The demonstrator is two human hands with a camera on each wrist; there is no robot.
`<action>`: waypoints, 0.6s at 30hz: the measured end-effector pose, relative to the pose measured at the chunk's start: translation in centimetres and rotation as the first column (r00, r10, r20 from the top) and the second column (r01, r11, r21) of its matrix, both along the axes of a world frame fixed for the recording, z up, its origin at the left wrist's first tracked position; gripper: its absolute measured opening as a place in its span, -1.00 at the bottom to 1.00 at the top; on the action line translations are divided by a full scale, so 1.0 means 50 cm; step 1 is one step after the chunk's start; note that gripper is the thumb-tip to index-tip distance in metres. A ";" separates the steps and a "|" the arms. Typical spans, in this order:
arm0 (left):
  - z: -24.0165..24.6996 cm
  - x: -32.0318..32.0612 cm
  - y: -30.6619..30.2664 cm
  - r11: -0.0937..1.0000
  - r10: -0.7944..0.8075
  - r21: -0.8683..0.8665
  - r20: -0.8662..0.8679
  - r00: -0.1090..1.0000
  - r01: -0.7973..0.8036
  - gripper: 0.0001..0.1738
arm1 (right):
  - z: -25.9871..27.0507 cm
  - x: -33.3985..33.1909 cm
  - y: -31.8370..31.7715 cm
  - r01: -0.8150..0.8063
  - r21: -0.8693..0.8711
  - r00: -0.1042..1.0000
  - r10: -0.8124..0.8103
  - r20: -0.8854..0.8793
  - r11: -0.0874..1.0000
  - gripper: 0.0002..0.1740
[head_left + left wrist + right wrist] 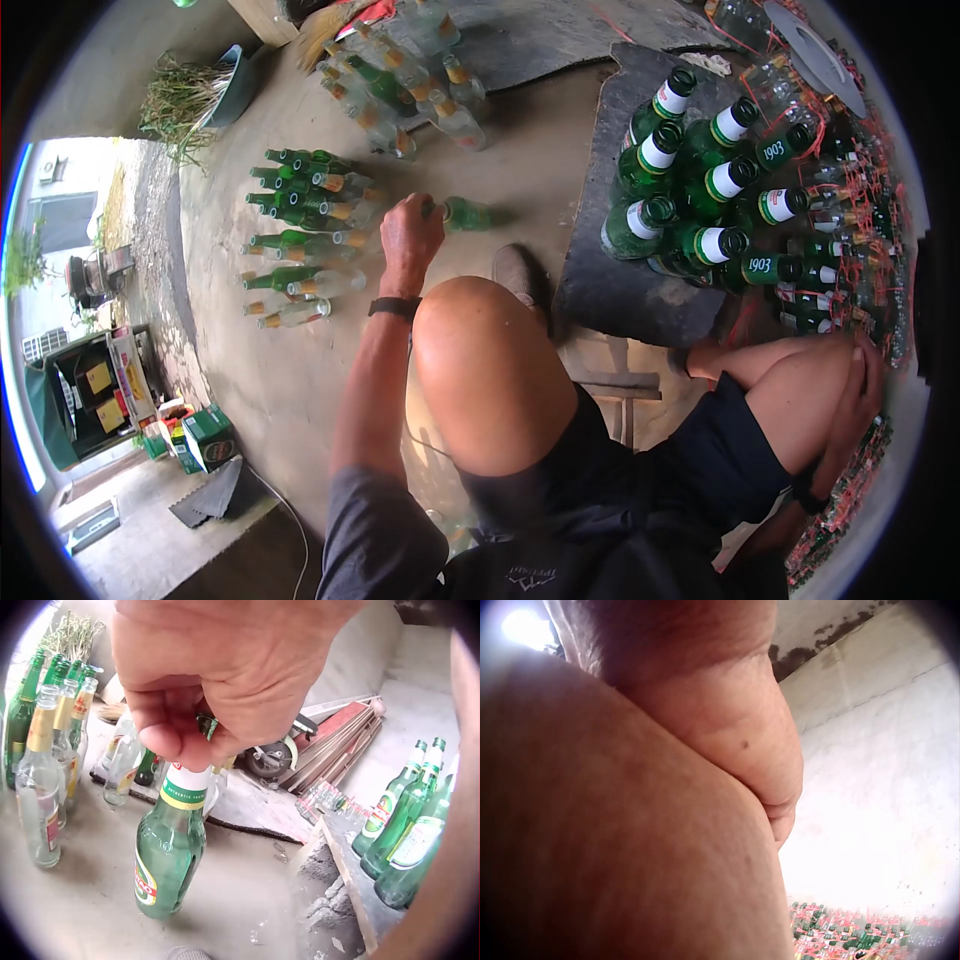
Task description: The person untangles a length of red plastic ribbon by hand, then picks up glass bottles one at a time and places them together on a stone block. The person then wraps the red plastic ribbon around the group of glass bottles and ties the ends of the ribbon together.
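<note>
Floor fills the head view; a dark ledge at upper right bears green bottles, others stand upper left. At right, the right hand rests on a knee, fingers loose. Above centre, the left hand, fingers nearly closed, pinches an upright bottle by its neck.

Left arm outstretched, left fingers curled; right fingers against right knee

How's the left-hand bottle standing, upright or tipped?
Roughly upright: the left wrist view shows the green bottle neck up, base down, left hand gripping its neck.
</note>
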State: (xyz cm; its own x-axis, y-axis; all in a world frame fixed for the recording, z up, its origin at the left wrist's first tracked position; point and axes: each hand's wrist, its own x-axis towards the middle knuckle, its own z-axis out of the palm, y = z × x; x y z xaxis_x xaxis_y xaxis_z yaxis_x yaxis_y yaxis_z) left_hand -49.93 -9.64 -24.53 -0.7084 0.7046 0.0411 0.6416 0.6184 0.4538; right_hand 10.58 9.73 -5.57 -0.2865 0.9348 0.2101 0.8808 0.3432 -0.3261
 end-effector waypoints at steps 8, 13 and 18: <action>-0.048 -0.006 0.044 0.995 -0.092 -0.053 -0.042 0.995 0.090 -0.67 | 0.018 -0.013 -0.012 0.111 -0.093 0.994 -0.111 0.000 0.989 -0.64; -0.042 -0.007 0.051 0.995 -0.089 -0.042 -0.035 0.995 0.088 -0.64 | 0.022 -0.028 -0.018 0.192 -0.095 0.981 -0.195 -0.018 0.977 -0.64; -0.034 -0.005 0.043 0.986 -0.077 -0.149 -0.010 0.997 0.075 -0.59 | 0.021 -0.037 -0.020 0.154 -0.027 0.987 -0.155 -0.045 0.988 -0.72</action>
State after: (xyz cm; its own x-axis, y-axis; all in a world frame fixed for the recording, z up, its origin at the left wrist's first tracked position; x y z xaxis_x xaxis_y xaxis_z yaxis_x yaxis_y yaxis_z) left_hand -50.19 -7.48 -26.22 -0.6528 0.7554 -0.0569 0.6956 0.6275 0.3498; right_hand 8.75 8.71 -4.54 -0.1287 0.9717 0.1979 0.9062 0.1963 -0.3745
